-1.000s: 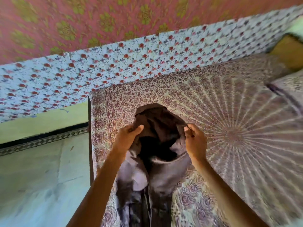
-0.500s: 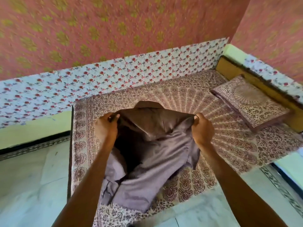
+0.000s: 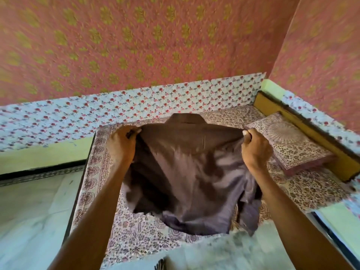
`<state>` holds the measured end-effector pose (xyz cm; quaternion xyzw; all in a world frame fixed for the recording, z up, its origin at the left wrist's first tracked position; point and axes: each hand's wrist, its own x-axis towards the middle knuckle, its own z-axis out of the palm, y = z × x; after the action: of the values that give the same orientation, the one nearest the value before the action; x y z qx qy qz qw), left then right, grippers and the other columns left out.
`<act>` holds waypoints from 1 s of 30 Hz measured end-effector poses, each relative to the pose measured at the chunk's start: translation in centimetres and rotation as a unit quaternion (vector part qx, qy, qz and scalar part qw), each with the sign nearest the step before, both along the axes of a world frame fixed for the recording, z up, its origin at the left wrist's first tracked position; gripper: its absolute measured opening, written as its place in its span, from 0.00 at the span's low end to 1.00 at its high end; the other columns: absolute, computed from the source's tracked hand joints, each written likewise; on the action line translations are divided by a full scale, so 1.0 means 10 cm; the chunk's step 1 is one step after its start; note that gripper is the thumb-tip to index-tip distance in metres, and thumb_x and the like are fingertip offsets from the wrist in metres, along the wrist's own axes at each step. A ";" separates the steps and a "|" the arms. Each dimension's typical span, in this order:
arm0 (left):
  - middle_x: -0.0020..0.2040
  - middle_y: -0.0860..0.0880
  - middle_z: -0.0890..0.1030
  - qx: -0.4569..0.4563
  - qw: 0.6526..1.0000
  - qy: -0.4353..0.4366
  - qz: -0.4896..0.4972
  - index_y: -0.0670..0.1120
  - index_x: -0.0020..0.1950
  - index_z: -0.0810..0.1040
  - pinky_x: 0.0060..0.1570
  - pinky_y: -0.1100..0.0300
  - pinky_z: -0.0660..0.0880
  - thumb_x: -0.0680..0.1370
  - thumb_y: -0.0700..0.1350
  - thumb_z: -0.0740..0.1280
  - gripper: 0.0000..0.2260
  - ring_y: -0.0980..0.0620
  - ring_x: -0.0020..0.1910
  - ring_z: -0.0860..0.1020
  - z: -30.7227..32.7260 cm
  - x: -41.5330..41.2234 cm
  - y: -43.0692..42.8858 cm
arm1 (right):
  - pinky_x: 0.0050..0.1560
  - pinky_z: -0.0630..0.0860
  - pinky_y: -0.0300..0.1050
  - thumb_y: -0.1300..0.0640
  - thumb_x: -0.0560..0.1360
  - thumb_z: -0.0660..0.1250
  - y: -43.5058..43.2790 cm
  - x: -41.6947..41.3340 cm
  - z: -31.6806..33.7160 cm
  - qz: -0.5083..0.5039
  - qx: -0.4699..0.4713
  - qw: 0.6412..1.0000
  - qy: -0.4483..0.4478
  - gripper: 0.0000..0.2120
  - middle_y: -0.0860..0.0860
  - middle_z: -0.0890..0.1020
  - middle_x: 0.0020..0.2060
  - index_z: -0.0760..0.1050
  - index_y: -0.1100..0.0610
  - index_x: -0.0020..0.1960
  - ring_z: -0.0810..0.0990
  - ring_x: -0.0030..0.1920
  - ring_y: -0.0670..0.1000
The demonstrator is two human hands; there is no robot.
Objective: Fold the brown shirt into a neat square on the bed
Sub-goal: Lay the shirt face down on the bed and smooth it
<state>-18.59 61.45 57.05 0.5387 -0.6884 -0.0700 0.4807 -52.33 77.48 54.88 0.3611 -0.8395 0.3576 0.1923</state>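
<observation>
While your left hand [image 3: 121,147] and right hand [image 3: 255,151] each pinch a shoulder, the brown shirt [image 3: 187,172] hangs spread between them above the patterned bed [image 3: 136,234], collar up.

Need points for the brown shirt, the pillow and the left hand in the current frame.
brown shirt [image 3: 187,162], head view, middle of the back panel.
pillow [image 3: 290,145], head view, patterned top face.
left hand [image 3: 121,146], head view, back of the hand gripping the shirt's shoulder.
</observation>
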 end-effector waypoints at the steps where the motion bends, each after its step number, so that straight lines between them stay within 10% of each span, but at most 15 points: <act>1: 0.45 0.47 0.85 0.013 1.000 -0.009 -0.009 0.48 0.49 0.85 0.30 0.62 0.72 0.73 0.52 0.72 0.10 0.50 0.37 0.80 -0.01 -0.01 0.04 | 0.38 0.73 0.50 0.59 0.79 0.63 0.05 -0.02 -0.02 -0.001 0.023 1.000 -0.009 0.07 0.61 0.84 0.44 0.80 0.56 0.51 0.82 0.44 0.63; 6: 0.40 0.52 0.83 0.153 0.970 -0.073 -0.176 0.52 0.45 0.84 0.42 0.60 0.74 0.73 0.50 0.74 0.04 0.52 0.41 0.80 -0.05 0.10 0.12 | 0.39 0.73 0.49 0.59 0.78 0.63 0.32 -0.04 -0.06 -0.055 0.031 0.998 -0.013 0.08 0.61 0.84 0.45 0.79 0.58 0.54 0.83 0.43 0.62; 10: 0.34 0.58 0.83 0.435 0.747 -0.323 -0.386 0.57 0.41 0.84 0.39 0.67 0.70 0.73 0.51 0.72 0.01 0.62 0.34 0.77 0.15 0.13 0.10 | 0.51 0.73 0.51 0.55 0.77 0.64 0.33 -0.15 0.08 -0.036 0.399 0.908 -0.123 0.11 0.59 0.80 0.55 0.76 0.61 0.55 0.79 0.55 0.61; 12: 0.33 0.59 0.82 0.471 0.701 -0.387 -0.370 0.52 0.44 0.85 0.39 0.66 0.70 0.73 0.50 0.72 0.03 0.62 0.34 0.77 0.13 0.07 0.02 | 0.53 0.71 0.51 0.55 0.78 0.62 0.25 -0.19 0.10 -0.003 0.508 0.848 -0.150 0.08 0.59 0.78 0.59 0.72 0.61 0.48 0.78 0.57 0.60; 16: 0.39 0.47 0.83 0.193 0.963 -0.180 -0.062 0.49 0.47 0.85 0.34 0.59 0.71 0.74 0.50 0.72 0.06 0.46 0.40 0.81 -0.21 -0.26 -0.07 | 0.44 0.70 0.48 0.57 0.77 0.65 -0.08 -0.28 -0.02 -0.027 0.404 0.905 -0.129 0.08 0.58 0.81 0.51 0.74 0.62 0.47 0.80 0.49 0.59; 30: 0.48 0.45 0.85 0.225 0.967 -0.123 -0.011 0.48 0.54 0.84 0.48 0.50 0.76 0.78 0.54 0.66 0.13 0.44 0.45 0.82 -1.80 -1.13 -1.72 | 0.44 0.73 0.47 0.63 0.78 0.64 -1.86 -0.95 -1.57 -0.073 0.198 0.968 -0.134 0.08 0.57 0.83 0.44 0.80 0.58 0.54 0.80 0.41 0.55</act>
<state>-29.89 44.24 39.06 0.6299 -0.7144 -0.1616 0.2583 -61.81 58.84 39.15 0.2784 -0.9358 0.2143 0.0281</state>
